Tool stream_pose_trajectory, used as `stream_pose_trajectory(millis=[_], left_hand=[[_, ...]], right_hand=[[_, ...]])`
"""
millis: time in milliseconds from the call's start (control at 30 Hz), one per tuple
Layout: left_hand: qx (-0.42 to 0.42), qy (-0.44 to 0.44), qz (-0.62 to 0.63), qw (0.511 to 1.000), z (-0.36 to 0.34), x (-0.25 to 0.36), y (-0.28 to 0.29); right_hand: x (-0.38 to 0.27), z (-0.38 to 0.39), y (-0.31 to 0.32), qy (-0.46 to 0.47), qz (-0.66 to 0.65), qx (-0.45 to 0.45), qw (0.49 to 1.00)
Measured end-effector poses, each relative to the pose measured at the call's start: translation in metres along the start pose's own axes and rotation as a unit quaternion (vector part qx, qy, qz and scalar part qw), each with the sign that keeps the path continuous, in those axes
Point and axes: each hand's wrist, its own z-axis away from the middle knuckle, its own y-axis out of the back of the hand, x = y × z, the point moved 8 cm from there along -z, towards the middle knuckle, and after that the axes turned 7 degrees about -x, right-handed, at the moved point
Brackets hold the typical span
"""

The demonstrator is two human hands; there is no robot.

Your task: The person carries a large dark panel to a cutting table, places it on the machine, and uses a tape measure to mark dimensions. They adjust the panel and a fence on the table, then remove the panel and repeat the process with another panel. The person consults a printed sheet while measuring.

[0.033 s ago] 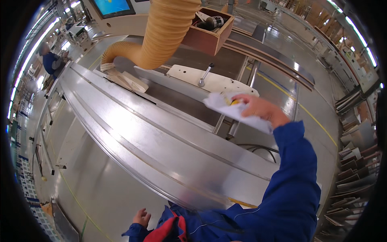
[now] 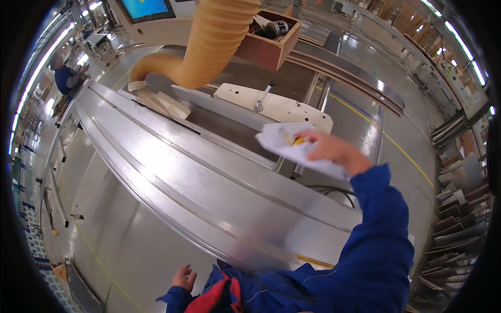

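Note:
My right hand (image 2: 336, 151) is stretched out over the far side of the metal table (image 2: 209, 190), closed on white paper (image 2: 276, 136), which is blurred by motion. A small yellow thing (image 2: 298, 141) is pinched against the paper by the fingers; its kind cannot be made out. The paper hangs in the air near the end of a pale guard plate (image 2: 271, 107) that carries a metal lever (image 2: 265, 96). Low down, beside my body, my left hand (image 2: 183, 279) is held with its fingers apart and nothing in them.
A thick tan hose (image 2: 219, 41) curves down behind the table. Beside it stands a wooden box (image 2: 269, 49) with tools, near a screen (image 2: 146, 8). Board offcuts (image 2: 462, 224) are racked at right. Another person (image 2: 65, 78) is at far left.
My right hand has shifted slightly left with the paper, which now shows more of its face. My left hand has risen a little.

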Motion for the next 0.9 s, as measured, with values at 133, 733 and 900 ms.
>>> stream_pose_trajectory(millis=[133,733,900], left_hand=[[-0.17,-0.151,0.214,0.95,-0.035,0.141,-0.053],[-0.084,-0.317,-0.146,0.933,-0.16,0.332,-0.031],[0.093,-0.438,-0.273,0.851,-0.118,0.369,-0.039]], right_hand=[[0.022,0.008,-0.176,-0.008,-0.052,0.019,0.998],[0.112,0.083,0.025,-0.111,0.125,0.48,0.861],[0.282,0.029,0.127,-0.333,0.295,0.211,0.87]])
